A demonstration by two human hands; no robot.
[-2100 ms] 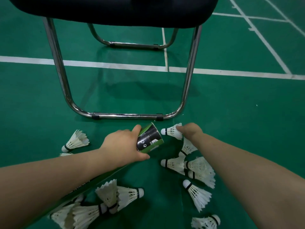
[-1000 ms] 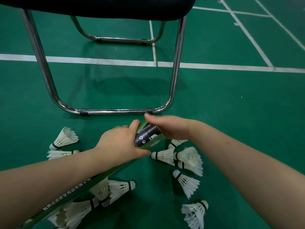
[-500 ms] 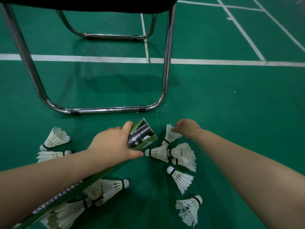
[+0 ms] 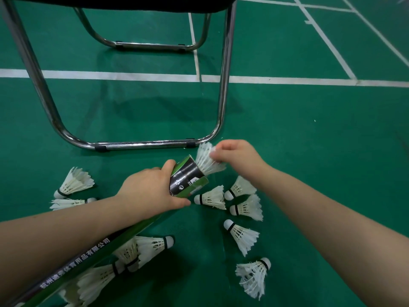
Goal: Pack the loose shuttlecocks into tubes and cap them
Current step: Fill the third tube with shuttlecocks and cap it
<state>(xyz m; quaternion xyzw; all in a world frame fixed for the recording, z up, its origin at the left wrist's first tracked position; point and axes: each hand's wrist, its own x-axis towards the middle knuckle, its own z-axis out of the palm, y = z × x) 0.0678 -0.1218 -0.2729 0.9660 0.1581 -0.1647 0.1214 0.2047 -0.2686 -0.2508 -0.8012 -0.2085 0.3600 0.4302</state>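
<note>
- The left hand [image 4: 150, 191], at the centre of the frame, is wrapped round the green and black tube [image 4: 188, 180] just behind its open mouth, with the thumb on top and the fingers curled underneath.
- The tube's long axis runs from the lower left corner up to the centre. Its mouth faces the upper right, tilted up off the court floor [image 4: 309, 129].
- The right hand [image 4: 236, 156], just right of that mouth, pinches the feather skirt of one shuttlecock [image 4: 205, 161] between thumb and fingertips.
- The shuttlecock lies at the mouth with its feathers fanned outside the rim. Its cork end points down the bore (the cork itself is hidden, so how far in it sits cannot be told).
- The coming push seems to turn on alignment: the shuttlecock's axis needs to match the tube's slant, and the right hand should drive down and to the left along it while the left hand holds steady.
- Loose shuttlecocks [image 4: 212, 198] lie in a cluster just below the mouth and nearer the right hand, with others at mid left and under the tube at lower left.
- A chrome chair frame [image 4: 143, 145] stands just above both hands. No cap shows anywhere, so capping looks some way off.
</note>
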